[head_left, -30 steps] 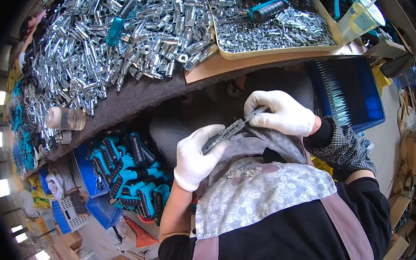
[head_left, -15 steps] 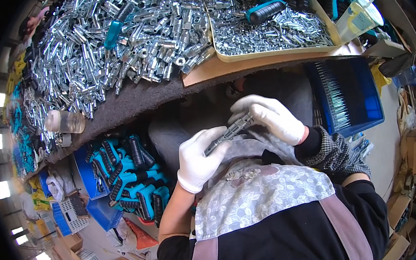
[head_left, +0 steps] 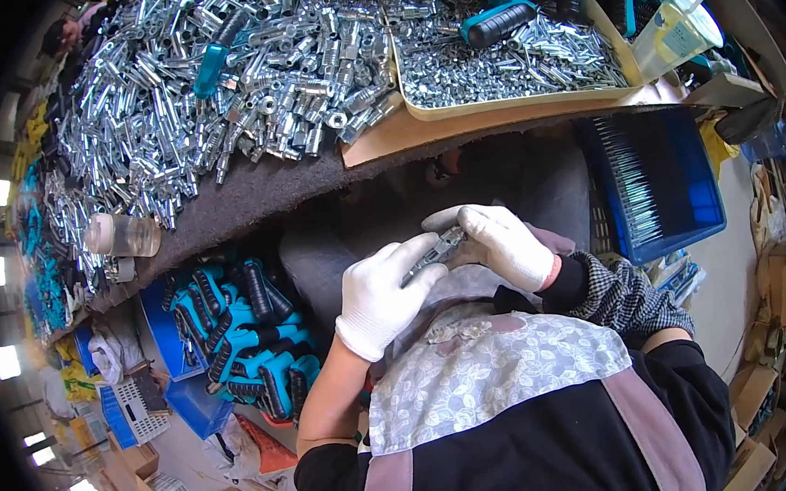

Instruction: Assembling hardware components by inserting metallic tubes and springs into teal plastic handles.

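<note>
White gloves cover both of my hands, which meet above my lap. My left hand (head_left: 381, 295) is closed on the near-left end of a silvery metal fitting (head_left: 442, 248), a slim jointed cylinder. Around its far-right end, my right hand (head_left: 509, 246) is closed too, its fingers curled over the piece. Much of the fitting is hidden by the gloves, so its exact kind does not show.
Ahead, loose metal fittings (head_left: 203, 103) heap the bench beside a tray (head_left: 511, 99) of small parts. Teal and black handles (head_left: 251, 337) pile at lower left. A blue crate (head_left: 689, 210) holding rods stands right; a lidded plastic cup (head_left: 678, 29) sits at the bench's right end.
My right hand has shifted left and slightly nearer to me, closing in on my left hand. Less of the metal fitting shows between the gloves.
</note>
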The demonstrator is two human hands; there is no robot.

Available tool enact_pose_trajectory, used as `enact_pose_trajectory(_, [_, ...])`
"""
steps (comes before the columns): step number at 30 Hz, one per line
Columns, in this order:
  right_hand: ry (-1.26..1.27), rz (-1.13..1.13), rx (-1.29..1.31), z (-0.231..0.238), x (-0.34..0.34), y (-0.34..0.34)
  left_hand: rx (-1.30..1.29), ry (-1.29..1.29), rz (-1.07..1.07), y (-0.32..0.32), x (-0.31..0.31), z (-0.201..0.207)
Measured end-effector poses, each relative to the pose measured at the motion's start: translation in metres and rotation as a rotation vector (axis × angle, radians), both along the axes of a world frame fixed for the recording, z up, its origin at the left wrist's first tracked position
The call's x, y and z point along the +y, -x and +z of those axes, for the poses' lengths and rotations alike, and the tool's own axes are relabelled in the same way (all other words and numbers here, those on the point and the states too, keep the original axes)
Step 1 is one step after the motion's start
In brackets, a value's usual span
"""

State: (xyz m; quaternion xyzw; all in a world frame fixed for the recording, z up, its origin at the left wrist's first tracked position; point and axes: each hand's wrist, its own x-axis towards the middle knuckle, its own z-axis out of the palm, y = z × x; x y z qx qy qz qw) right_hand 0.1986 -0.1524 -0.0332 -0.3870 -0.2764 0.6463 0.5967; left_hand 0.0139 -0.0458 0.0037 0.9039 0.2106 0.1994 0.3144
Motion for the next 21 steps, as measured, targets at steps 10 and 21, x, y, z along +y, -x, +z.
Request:
enact_pose_trajectory(10, [-0.060,-0.030,-0.525,0.048,0.019,-0.042,-0.074,0.222,0.091,0.008,0.003,-0.004])
enact_pose_trajectory(21, [-0.594,-0.645,-1.942,0.163,0.216,-0.226,0.001,0.269,0.151,0.020,0.015,-0.006])
